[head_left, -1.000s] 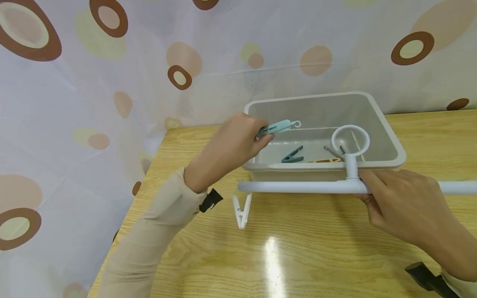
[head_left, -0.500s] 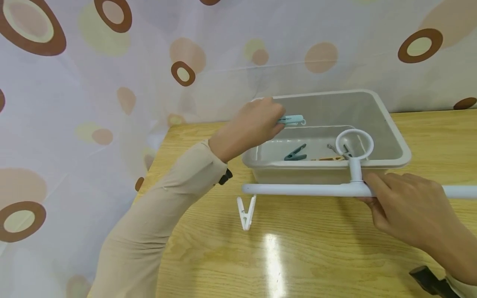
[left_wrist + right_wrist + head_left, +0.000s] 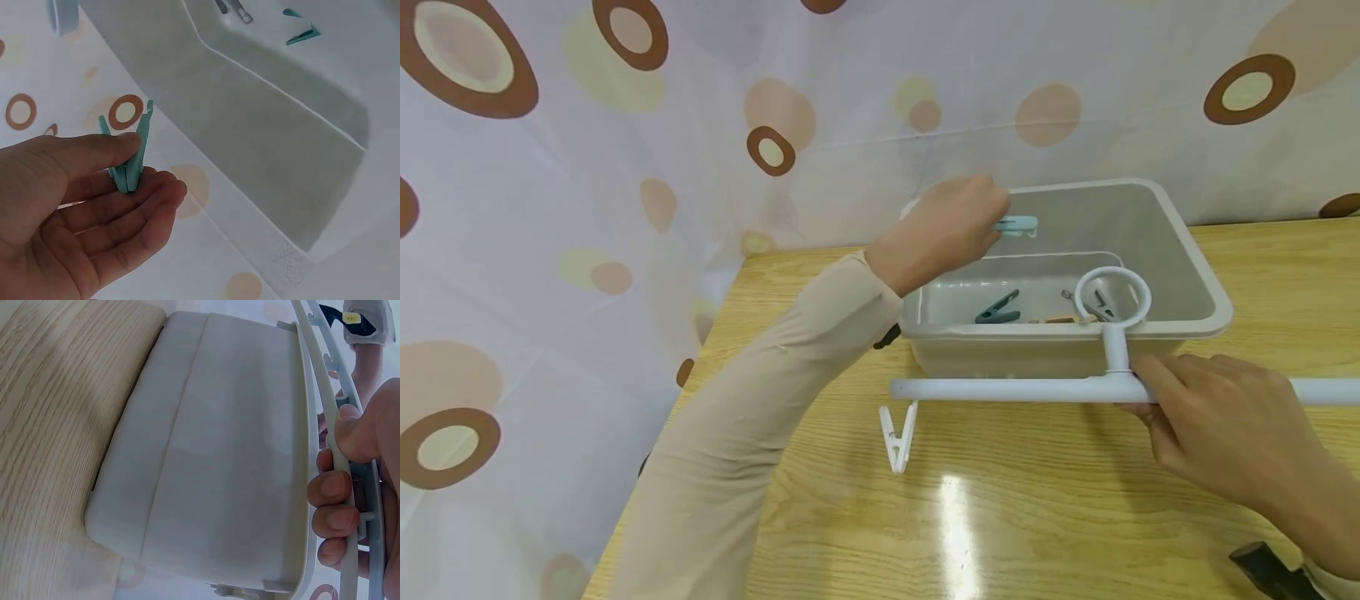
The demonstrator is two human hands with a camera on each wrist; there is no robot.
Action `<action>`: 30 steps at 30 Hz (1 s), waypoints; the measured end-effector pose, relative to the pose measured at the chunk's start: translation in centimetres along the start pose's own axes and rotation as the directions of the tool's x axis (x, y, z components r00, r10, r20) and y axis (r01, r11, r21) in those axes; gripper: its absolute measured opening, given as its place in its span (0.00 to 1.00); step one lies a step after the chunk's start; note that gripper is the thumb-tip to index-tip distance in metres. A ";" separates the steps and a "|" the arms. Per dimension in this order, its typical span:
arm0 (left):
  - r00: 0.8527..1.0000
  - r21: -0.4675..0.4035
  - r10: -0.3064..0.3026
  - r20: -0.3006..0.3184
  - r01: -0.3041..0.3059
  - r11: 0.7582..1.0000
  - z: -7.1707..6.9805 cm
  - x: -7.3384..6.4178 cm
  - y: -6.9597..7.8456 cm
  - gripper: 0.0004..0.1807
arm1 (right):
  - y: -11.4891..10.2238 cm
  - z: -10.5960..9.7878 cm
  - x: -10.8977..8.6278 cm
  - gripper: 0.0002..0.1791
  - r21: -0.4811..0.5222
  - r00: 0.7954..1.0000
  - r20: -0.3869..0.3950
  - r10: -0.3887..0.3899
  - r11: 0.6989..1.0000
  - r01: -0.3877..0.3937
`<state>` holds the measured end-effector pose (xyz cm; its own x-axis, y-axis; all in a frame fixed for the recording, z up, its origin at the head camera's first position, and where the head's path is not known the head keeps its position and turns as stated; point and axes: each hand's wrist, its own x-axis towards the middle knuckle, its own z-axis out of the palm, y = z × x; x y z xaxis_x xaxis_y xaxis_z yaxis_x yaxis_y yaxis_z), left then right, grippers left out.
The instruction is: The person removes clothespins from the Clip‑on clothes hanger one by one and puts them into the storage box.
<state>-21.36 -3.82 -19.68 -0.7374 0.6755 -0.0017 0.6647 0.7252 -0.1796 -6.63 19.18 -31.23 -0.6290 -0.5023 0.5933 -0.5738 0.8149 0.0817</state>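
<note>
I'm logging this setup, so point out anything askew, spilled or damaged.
Nothing stands out. The bin sits upright on the table, with clips inside. The right hand grips the white bar, a white clip hangs at its left end, and the left hand holds a light-blue clip. No spill or damage shows.

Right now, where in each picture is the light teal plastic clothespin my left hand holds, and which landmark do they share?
Head: the light teal plastic clothespin is right of centre, above the middle, in the left hand.
Left wrist: left of centre, near mid-height.
Right wrist: not visible.
Shared landmark: the pale grey rectangular plastic bin.
</note>
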 end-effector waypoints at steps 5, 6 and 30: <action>1.000 0.036 -0.015 0.024 0.015 0.999 0.1 1.4 0.3 0.12 | -0.1 0.0 -0.2 0.34 -0.005 1.000 -0.003 0.000 1.000 0.000; 0.999 0.047 -0.019 0.030 0.017 0.999 0.2 1.7 0.3 0.12 | -0.1 0.0 -0.2 0.34 -0.005 1.000 -0.005 -0.001 1.000 0.001; 0.997 0.017 -0.052 0.061 0.051 0.999 0.8 5.4 0.0 0.13 | -0.3 -0.2 -0.5 0.23 -0.013 0.999 -0.028 -0.019 1.000 0.018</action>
<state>-25.39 -0.29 -20.43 -0.7771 0.6272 -0.0526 0.6239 0.7565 -0.1960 -6.06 19.24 -31.39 -0.6032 -0.5091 0.6140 -0.5783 0.8093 0.1030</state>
